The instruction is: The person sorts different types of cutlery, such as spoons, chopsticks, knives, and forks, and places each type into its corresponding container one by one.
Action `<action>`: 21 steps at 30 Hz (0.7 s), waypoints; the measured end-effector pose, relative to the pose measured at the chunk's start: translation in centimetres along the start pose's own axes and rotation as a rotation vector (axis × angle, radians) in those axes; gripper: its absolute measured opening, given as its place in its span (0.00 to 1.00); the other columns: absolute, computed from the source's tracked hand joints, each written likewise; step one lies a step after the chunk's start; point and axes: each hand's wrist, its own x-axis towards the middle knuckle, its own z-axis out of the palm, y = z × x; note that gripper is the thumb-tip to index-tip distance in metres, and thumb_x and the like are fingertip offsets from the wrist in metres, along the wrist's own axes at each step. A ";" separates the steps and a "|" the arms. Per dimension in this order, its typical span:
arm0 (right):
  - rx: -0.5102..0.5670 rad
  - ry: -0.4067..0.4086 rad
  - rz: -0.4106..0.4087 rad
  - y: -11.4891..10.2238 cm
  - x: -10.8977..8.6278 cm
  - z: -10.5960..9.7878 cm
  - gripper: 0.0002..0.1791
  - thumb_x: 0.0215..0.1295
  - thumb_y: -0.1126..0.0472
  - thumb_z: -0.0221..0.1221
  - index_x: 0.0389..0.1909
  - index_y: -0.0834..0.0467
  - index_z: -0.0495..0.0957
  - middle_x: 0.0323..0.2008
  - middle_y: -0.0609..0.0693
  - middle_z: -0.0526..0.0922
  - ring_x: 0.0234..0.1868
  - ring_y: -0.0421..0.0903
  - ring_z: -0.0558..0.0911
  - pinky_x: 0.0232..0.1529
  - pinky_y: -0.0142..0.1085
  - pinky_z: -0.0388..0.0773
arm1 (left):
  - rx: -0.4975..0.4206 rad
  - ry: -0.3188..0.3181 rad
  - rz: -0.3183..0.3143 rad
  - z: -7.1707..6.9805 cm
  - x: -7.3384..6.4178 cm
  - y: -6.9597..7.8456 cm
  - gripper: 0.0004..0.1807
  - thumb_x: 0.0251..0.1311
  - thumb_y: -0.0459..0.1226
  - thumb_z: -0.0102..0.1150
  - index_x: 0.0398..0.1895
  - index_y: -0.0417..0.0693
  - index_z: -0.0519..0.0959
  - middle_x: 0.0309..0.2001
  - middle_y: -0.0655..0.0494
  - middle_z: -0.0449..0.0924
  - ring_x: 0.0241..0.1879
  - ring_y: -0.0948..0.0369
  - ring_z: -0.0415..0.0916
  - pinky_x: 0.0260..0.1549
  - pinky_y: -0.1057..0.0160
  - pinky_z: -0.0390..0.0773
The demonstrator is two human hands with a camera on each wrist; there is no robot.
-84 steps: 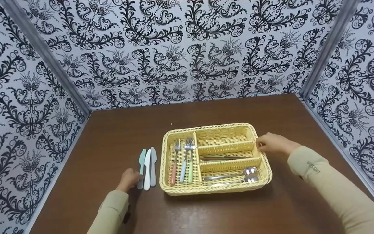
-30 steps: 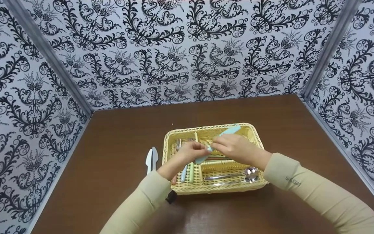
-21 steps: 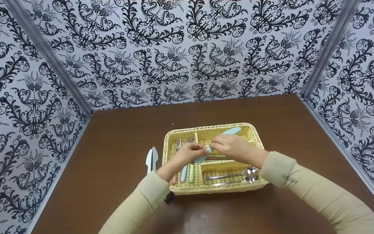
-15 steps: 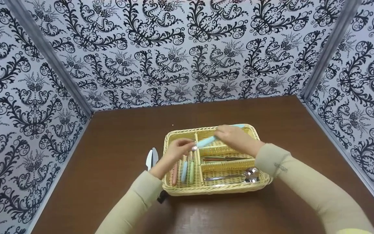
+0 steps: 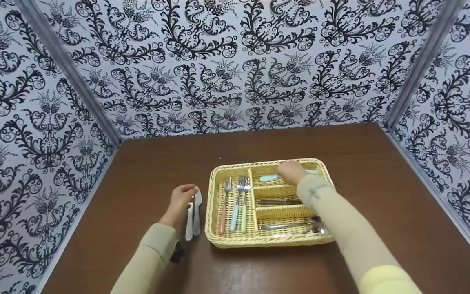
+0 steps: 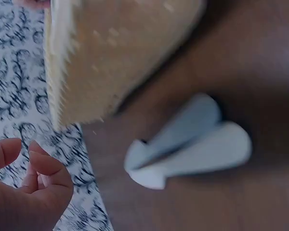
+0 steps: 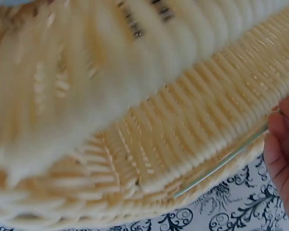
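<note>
In the head view my right hand (image 5: 292, 172) pinches a light-blue knife (image 5: 268, 178), which lies lengthwise in the back compartment of a yellow woven cutlery basket (image 5: 276, 243). The right wrist view shows the knife's thin edge (image 7: 216, 166) beside the basket wall, its other end hidden by the fingers. Left of the basket, my left hand (image 5: 181, 202) hovers over a white knife (image 5: 189, 224) and a grey knife (image 5: 196, 220) on the table. Its thumb and fingers are loosely bent, with a gap between them, apart from both knives in the left wrist view.
Three forks (image 5: 235, 212) with red, blue and green handles lie in the basket's left compartment. Chopsticks (image 5: 278, 201) are in the middle one and metal spoons (image 5: 288, 225) in the front one. Patterned walls (image 5: 235, 81) enclose the brown table (image 5: 157, 163).
My left hand takes the light-blue knife from the table; both hands then hold it over the basket. The left lets go and returns to the remaining knives, while the right lowers it into the back compartment.
</note>
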 end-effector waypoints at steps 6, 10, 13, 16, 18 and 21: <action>-0.065 -0.128 0.022 0.3 0.9 1.0 0.09 0.59 0.70 0.57 0.21 0.60 0.77 0.23 0.56 0.80 0.26 0.50 0.79 0.28 0.40 0.77 | -0.010 0.018 -0.011 -1.4 0.3 -1.1 0.18 0.54 0.29 0.52 0.48 0.25 0.71 0.36 0.42 0.77 0.19 0.65 0.68 0.18 0.71 0.67; -0.012 -0.184 0.040 0.6 1.3 1.3 0.12 0.61 0.68 0.55 0.18 0.59 0.75 0.21 0.54 0.78 0.22 0.45 0.74 0.24 0.37 0.72 | -0.026 0.016 -0.012 -2.2 0.3 -1.5 0.18 0.55 0.27 0.51 0.48 0.23 0.70 0.27 0.50 0.73 0.18 0.66 0.65 0.20 0.69 0.68; 0.033 -0.218 0.035 0.8 1.5 1.4 0.17 0.62 0.69 0.53 0.13 0.56 0.69 0.17 0.50 0.73 0.19 0.43 0.65 0.21 0.35 0.63 | -0.035 -0.005 -0.035 -2.6 0.3 -1.8 0.18 0.56 0.28 0.51 0.49 0.24 0.69 0.22 0.55 0.68 0.16 0.67 0.61 0.18 0.69 0.66; 0.053 -0.230 0.029 1.0 1.5 1.4 0.19 0.62 0.69 0.53 0.12 0.55 0.64 0.14 0.47 0.66 0.19 0.42 0.60 0.21 0.34 0.59 | -0.043 -0.032 -0.049 -2.7 0.3 -2.2 0.19 0.57 0.28 0.50 0.51 0.25 0.68 0.20 0.57 0.66 0.16 0.67 0.60 0.17 0.68 0.64; 0.070 -0.224 0.031 1.0 1.4 1.3 0.21 0.61 0.70 0.53 0.11 0.54 0.62 0.13 0.46 0.62 0.18 0.41 0.58 0.20 0.33 0.57 | -0.047 -0.036 -0.048 -2.8 0.3 -2.4 0.20 0.57 0.28 0.49 0.52 0.24 0.67 0.19 0.57 0.66 0.15 0.66 0.60 0.17 0.67 0.63; 0.098 -0.206 0.039 1.0 1.2 1.3 0.22 0.60 0.71 0.52 0.10 0.54 0.60 0.12 0.44 0.57 0.17 0.41 0.55 0.20 0.33 0.54 | -0.042 -0.033 -0.059 -2.9 0.2 -2.5 0.21 0.56 0.28 0.49 0.53 0.25 0.66 0.19 0.56 0.67 0.16 0.65 0.61 0.17 0.67 0.64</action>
